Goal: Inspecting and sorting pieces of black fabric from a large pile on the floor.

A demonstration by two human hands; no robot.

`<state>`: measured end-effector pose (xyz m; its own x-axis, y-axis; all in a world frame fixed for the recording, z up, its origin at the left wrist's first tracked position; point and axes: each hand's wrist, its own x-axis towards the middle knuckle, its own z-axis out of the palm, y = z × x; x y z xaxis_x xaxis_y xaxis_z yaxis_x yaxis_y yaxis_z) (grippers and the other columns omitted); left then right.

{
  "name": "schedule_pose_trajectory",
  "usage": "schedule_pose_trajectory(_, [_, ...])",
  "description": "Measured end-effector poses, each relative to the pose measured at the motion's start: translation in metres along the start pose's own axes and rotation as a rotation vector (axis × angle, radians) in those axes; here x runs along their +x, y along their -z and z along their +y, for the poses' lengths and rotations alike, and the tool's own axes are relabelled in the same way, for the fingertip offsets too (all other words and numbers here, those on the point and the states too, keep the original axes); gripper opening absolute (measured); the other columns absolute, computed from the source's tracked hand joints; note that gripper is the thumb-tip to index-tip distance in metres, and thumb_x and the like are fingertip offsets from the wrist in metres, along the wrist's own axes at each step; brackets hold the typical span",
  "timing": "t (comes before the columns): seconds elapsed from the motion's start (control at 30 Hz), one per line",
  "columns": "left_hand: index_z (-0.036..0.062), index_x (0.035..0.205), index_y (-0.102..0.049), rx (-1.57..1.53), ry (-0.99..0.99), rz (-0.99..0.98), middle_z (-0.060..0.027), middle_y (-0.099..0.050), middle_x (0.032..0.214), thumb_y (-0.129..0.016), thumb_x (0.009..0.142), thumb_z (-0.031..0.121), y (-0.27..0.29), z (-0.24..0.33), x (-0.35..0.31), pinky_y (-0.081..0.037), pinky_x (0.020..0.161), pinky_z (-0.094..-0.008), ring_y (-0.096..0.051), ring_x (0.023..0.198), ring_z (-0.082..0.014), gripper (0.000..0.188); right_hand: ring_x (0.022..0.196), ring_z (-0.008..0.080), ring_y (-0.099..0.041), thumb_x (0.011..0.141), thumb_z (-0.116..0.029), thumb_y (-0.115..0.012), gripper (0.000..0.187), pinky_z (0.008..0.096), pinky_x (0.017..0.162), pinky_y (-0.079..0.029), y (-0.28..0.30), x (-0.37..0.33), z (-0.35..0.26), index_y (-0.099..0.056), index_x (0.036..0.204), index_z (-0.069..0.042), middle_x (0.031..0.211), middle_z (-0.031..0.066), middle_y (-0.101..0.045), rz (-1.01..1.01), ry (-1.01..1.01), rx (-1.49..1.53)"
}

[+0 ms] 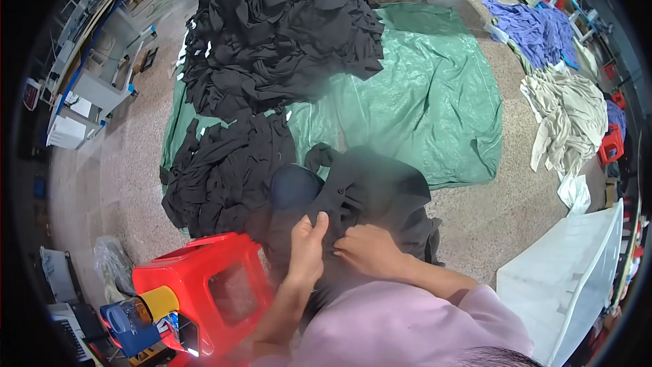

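A black garment (384, 187) with a small round button lies over my lap. My left hand (309, 248) is closed on its near left edge, with the thumb pointing up. Just to the right, my right hand (368, 248) has its fingers curled into the same cloth; the fingertips are partly hidden. A knee in dark blue trousers (297, 187) shows beside the garment. Beyond it on the left, a smaller heap of black garments (227, 173) rests on a green plastic sheet (435, 95). Farther back rises a large heap of black garments (278, 34).
At my left stands a red plastic stool (204, 258), with a yellow tape roll (161, 302) next to it. A white bin (564, 278) stands at my right. Blue garments (536, 30) and cream garments (567, 119) lie piled at the far right. Worktables (102, 92) line the left.
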<state>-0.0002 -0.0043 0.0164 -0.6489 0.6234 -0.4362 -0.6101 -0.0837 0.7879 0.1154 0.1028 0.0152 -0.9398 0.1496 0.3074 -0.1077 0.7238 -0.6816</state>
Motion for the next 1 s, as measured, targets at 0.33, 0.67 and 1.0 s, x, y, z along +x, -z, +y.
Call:
schedule_pose_trajectory(0.33, [-0.0023, 0.088, -0.067, 0.431, -0.147, 0.035, 0.0058, -0.062, 0.079, -0.063, 0.09, 0.008, 0.016, -0.01, -0.001, -0.042, 0.065, -0.0197, -0.05, 0.073, -0.0022, 0.012, 0.077, 0.026, -0.059, 0.079, -0.018, -0.07, 0.015, 0.0388, 0.069, -0.044, 0.037, 0.016, 0.018, -0.061, 0.083, -0.007, 0.078, 0.0071, -0.058, -0.149, -0.109, -0.022])
schedule_pose_trajectory(0.67, [-0.0033, 0.094, -0.068, 0.336, 0.014, -0.111, 0.0009, -0.067, 0.087, -0.062, 0.089, 0.002, 0.019, -0.006, -0.011, -0.046, 0.068, -0.0193, -0.056, 0.075, -0.0032, 0.009, 0.072, 0.0293, -0.058, 0.078, -0.011, -0.071, 0.016, 0.0386, 0.061, -0.047, 0.02, 0.006, 0.014, -0.062, 0.091, -0.007, 0.079, 0.0083, -0.056, -0.014, -0.176, 0.191])
schedule_pose_trajectory(1.0, [-0.0053, 0.097, -0.067, 0.271, 0.034, -0.06, -0.0031, -0.068, 0.091, -0.06, 0.09, 0.0, 0.016, -0.007, -0.017, -0.049, 0.071, -0.0208, -0.06, 0.077, -0.0054, 0.011, 0.068, 0.026, -0.058, 0.076, -0.005, -0.071, 0.021, 0.0354, 0.06, -0.048, 0.008, 0.004, 0.013, -0.06, 0.094, -0.004, 0.08, 0.008, -0.052, 0.135, 0.017, 0.065])
